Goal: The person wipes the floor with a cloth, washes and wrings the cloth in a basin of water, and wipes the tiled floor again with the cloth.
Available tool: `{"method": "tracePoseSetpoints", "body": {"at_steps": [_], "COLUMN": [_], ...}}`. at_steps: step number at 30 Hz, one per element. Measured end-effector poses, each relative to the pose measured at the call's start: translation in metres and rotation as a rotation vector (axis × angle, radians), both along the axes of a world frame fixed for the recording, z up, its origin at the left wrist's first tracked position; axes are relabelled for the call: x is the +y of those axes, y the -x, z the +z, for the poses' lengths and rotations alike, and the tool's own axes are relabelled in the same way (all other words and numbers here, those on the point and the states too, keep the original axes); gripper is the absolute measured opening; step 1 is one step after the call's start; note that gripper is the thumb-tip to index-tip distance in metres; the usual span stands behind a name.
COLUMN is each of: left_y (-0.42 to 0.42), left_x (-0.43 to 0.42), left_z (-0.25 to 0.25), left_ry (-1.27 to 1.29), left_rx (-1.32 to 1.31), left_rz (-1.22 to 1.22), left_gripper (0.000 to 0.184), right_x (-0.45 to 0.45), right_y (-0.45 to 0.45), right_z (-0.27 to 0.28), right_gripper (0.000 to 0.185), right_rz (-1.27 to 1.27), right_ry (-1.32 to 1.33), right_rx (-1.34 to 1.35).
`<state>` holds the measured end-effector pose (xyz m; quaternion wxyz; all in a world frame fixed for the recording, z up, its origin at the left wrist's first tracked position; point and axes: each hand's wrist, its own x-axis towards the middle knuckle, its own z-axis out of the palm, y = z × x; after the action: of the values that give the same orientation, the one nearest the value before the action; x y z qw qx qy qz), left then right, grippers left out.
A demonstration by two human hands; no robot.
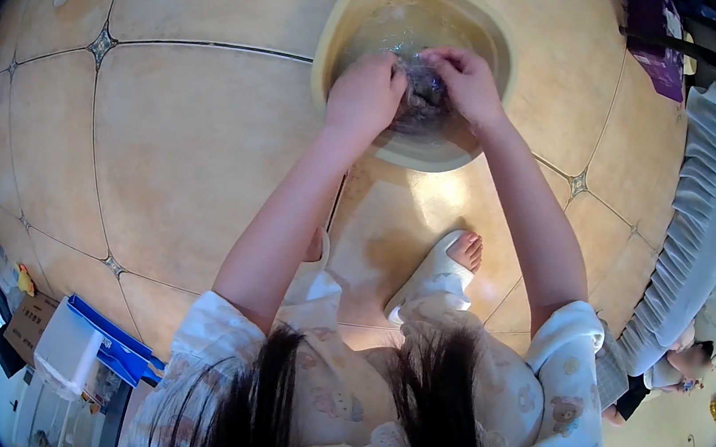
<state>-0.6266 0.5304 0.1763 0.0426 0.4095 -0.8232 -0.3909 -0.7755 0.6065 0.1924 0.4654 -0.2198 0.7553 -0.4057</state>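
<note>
A beige plastic basin [331,33] of water rests on the tiled floor in front of me. In it lies a dark, wet cloth [423,97], partly under the water; its exact kind is hard to make out. My left hand [369,93] is closed on the cloth's left side, fingers curled and partly hidden. On the other side my right hand [468,85] pinches the cloth between thumb and fingers. Both hands are over the basin, a short gap apart.
My feet in white slippers [434,273] are behind the basin. A sofa with a grey-blue ruffled cover [690,211] stands at right, with a person [687,364] beyond it. A purple box [657,46] is at upper right. Boxes and a blue folder [107,336] lie at lower left.
</note>
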Motion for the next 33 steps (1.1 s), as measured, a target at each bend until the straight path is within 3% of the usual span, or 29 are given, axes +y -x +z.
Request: {"method": "tracePoseSetpoints", "body": {"at_steps": [4, 7, 9, 10, 12, 16, 19, 22, 24, 25, 27, 29, 31, 32, 33], "left_y": [0.007, 0.012, 0.013, 0.013, 0.012, 0.012, 0.013, 0.003, 0.003, 0.004, 0.0, -0.003, -0.003, -0.004, -0.005], "left_x": [-0.011, 0.001, 0.01, 0.015, 0.013, 0.006, 0.004, -0.004, -0.025, -0.034, -0.037, -0.038, -0.034, -0.031, -0.027], "left_z": [0.001, 0.014, 0.01, 0.01, 0.011, 0.017, 0.0, 0.037, 0.04, 0.038, 0.028, 0.026, 0.021, 0.018, 0.013], "left_ry": [-0.586, -1.072, -1.389, -1.429, -1.449, -1.487, -1.436, -0.85, -0.51, -0.338, -0.031, 0.199, 0.169, 0.154, 0.162], "left_rx": [0.3, 0.504, 0.608, 0.708, 0.634, 0.488, 0.575, 0.504, 0.268, 0.15, 0.164, 0.105, -0.032, -0.1, -0.11], "left_rz": [0.313, 0.586, 0.685, 0.736, 0.681, 0.567, 0.527, 0.259, 0.075, -0.017, -0.129, -0.293, -0.424, -0.489, -0.5], "left_gripper": [0.031, 0.034, 0.035, 0.032, 0.032, 0.031, 0.035, 0.037, 0.036, 0.036, 0.021, 0.017, 0.018, 0.02, 0.02], "right_x": [-0.003, -0.004, -0.006, -0.007, -0.009, -0.016, -0.03, -0.021, -0.018, -0.013, -0.003, 0.003, 0.012, 0.015, 0.015], "right_y": [-0.028, -0.06, -0.068, -0.069, -0.068, -0.053, -0.029, 0.01, 0.024, 0.026, 0.025, 0.021, 0.017, 0.014, 0.01], "right_z": [0.02, 0.044, 0.039, 0.037, 0.032, 0.022, 0.011, -0.007, -0.005, -0.003, 0.005, 0.003, -0.008, -0.012, -0.013], "right_gripper": [0.018, 0.021, 0.019, 0.019, 0.017, 0.019, 0.02, 0.024, 0.03, 0.03, 0.032, 0.035, 0.038, 0.038, 0.038], "right_rz": [-0.054, 0.097, 0.175, 0.204, 0.246, 0.329, 0.259, 0.079, -0.032, 0.031, 0.153, 0.433, 0.743, 0.748, 0.706], "right_ry": [0.332, 0.386, 0.382, 0.364, 0.38, 0.278, 0.099, 0.151, 0.216, 0.19, 0.137, 0.12, 0.036, -0.017, -0.077], "right_rx": [0.443, 0.298, 0.447, 0.521, 0.699, 0.791, 0.747, 0.7, 0.622, 0.615, 0.599, 0.712, 0.787, 0.669, 0.752]}}
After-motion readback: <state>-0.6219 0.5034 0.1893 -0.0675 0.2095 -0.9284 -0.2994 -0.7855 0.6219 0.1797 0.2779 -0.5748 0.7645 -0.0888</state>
